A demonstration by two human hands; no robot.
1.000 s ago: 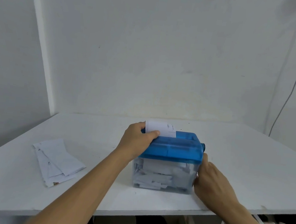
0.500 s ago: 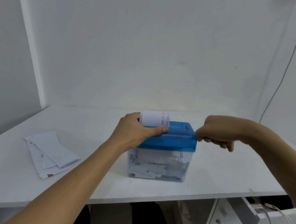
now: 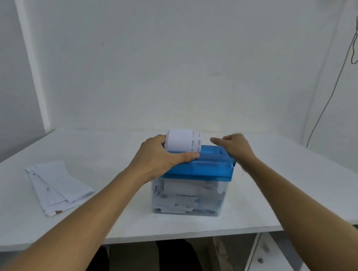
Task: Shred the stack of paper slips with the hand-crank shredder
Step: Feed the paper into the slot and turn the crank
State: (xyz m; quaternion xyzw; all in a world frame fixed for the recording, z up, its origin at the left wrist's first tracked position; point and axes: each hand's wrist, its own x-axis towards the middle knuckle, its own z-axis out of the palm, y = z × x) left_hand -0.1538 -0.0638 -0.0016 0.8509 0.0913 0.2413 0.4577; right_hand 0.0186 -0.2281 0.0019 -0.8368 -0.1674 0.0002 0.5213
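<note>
Now right hand point(image 3: 233, 146) has swung from beside the shredder point(image 3: 203, 166) up over its back-right corner, blurred, likely mid-crank; grip unclear. Left hand point(image 3: 160, 157) clamps its left end. Slip point(image 3: 182, 140) stands in the slot; stack point(image 3: 57, 186) waits toward the table point(image 3: 302, 170) left edge.

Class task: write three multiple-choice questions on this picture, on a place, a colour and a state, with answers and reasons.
1. Where does the stack of white paper slips lie? A) on the white table, left of the hand-crank shredder; B) on the shredder; C) on the floor.
2. What colour is the shredder's plastic lid? A) red; B) blue; C) green.
3. The shredder's clear plastic bin is: A) empty; B) overturned; C) holding paper shreds.
Answers: 1A, it lies on the tabletop there; 2B, it is translucent blue; 3C, white scraps show through its wall.
</note>
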